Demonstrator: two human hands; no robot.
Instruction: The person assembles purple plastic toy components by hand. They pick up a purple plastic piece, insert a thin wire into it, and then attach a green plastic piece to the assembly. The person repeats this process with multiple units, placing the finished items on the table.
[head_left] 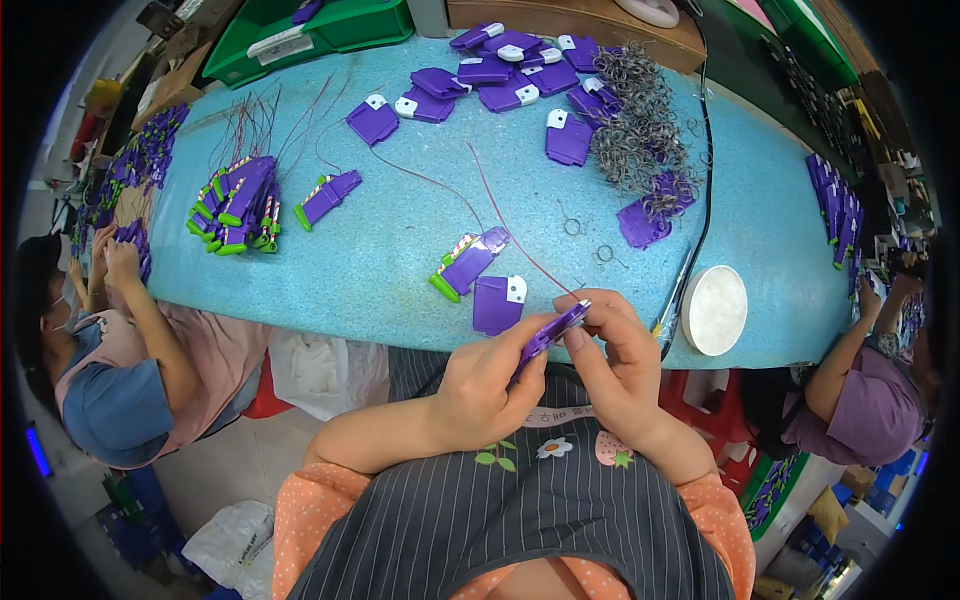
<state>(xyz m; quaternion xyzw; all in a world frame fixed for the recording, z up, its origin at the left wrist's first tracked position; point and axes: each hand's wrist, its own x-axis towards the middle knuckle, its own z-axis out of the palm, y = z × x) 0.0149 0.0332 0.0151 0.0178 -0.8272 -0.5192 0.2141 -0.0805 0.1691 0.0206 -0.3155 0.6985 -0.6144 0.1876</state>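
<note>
In front of my chest, both hands hold a small purple plastic part (547,336) with a thin red wire running up from its tip. My left hand (478,385) is closed around its lower left side. The thumb and fingers of my right hand (618,365) pinch the upper right end, near a small whitish bit. Just beyond my hands lies a purple piece with a white corner (496,306). A purple piece with a green end and striped edge (470,262) lies above that. Two loose wire springs (572,226) sit farther out on the blue table (400,230).
Purple-and-white pieces (485,70) are heaped at the back beside a pile of wire springs (640,130). Wired purple-green pieces (238,205) are bundled at left. A white round dish (716,310) and black cable (708,150) are at right. People sit at both sides.
</note>
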